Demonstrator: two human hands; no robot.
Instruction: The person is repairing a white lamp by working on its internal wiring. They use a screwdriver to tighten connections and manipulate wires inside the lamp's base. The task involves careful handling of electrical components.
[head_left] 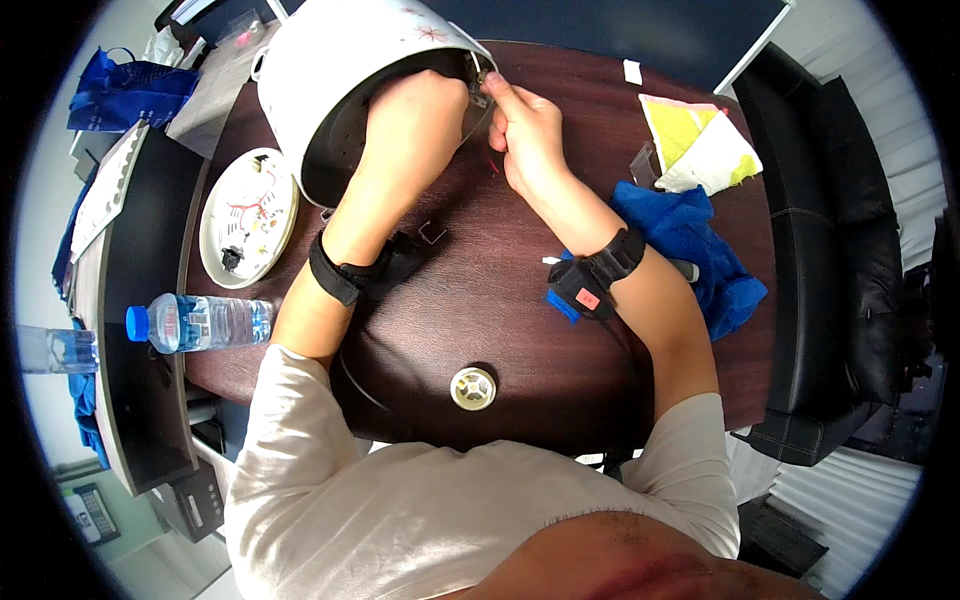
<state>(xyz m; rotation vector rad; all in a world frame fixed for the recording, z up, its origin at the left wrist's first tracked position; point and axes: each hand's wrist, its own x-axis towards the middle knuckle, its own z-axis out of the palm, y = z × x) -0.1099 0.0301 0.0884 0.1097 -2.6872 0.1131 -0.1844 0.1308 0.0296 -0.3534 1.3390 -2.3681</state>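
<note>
A white appliance housing (300, 75), shaped like a rice cooker body with a red flower print, lies tilted on its side at the far left of the table, its dark open end toward me. My left hand (425, 105) reaches into that opening; it looks curled, but its fingertips and anything in them are hidden. At the housing's right edge, my right hand (525, 125) pinches a small brownish part (485, 80) between thumb and forefinger. Thin red wire (493, 168) hangs beneath the right hand. A bent metal bracket (432, 233) lies near my left wrist.
Left of the housing, a white plate (210, 245) holds small loose parts and red wire. A water bottle (215, 323) lies at the left edge. A round pale part (472, 389) sits near me. On the right are a blue cloth (735, 290) and a yellow-white cloth (700, 150).
</note>
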